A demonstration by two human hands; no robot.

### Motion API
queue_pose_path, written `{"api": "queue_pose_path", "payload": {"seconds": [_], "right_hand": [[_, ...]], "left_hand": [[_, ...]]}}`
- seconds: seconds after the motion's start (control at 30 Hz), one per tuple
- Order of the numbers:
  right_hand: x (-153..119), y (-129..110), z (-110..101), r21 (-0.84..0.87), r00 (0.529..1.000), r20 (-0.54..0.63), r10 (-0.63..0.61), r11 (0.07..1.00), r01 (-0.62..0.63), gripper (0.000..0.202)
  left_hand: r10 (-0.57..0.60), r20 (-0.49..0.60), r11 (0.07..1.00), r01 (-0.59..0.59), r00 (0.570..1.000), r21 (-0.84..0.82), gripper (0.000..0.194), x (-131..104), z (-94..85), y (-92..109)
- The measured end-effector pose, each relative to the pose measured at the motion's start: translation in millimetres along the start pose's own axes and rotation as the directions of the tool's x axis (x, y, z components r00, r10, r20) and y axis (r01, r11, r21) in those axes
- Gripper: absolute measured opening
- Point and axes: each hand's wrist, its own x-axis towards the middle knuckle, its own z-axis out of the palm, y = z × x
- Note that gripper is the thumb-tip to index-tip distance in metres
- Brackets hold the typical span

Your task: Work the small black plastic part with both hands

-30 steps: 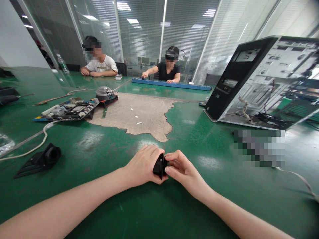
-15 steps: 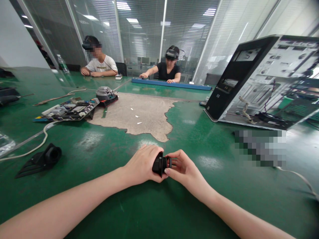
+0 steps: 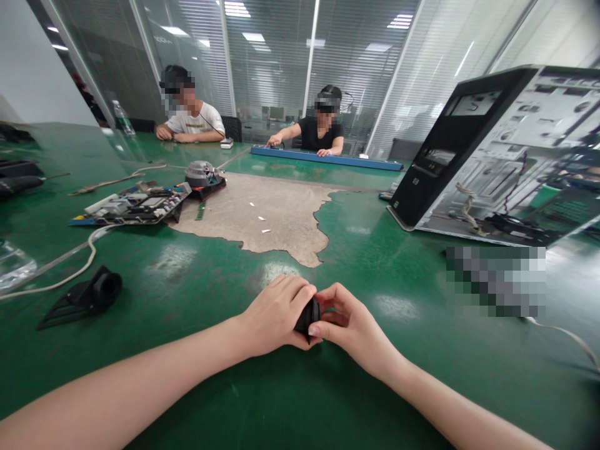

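Note:
A small black plastic part (image 3: 307, 320) is held just above the green table, between both hands; its exact kind cannot be made out. My left hand (image 3: 276, 312) wraps around its left side, with fingers over the top and the thumb below. On the right side, the thumb and fingertips of my right hand (image 3: 342, 319) pinch its edge. Much of the part is hidden by the fingers. To the left lies another black piece (image 3: 87, 297), with a round socket-like end and a flat slotted base.
A circuit board (image 3: 135, 203) lies at left beside a round fan-like cooler (image 3: 201, 175). An open computer case (image 3: 473, 156) stands at right. A bare patch (image 3: 262, 212) shows in the table coating. Two people sit opposite, one touching a long blue bar (image 3: 328, 158).
The black part has turned, and its round right end, visible before, is now mostly hidden by my fingers. My hands have come slightly closer together. The whole view has shifted a little.

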Motion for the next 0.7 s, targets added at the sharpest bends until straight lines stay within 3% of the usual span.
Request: {"api": "queue_pose_path", "payload": {"seconds": [0.37, 0.7], "right_hand": [[-3.9, 4.6, 4.1, 0.049, 0.999, 0.017, -0.05, 0.998, 0.049, 0.027], [-2.6, 0.5, 5.6, 0.051, 1.0, 0.016, 0.018, 0.999, -0.019, 0.028]], "left_hand": [[-0.02, -0.029, 0.999, 0.019, 0.999, -0.039, 0.05, 0.5, 4.4, -3.1], [-0.026, -0.029, 0.997, 0.023, 0.999, -0.076, 0.052, 1.2, 3.6, -2.8]]}}
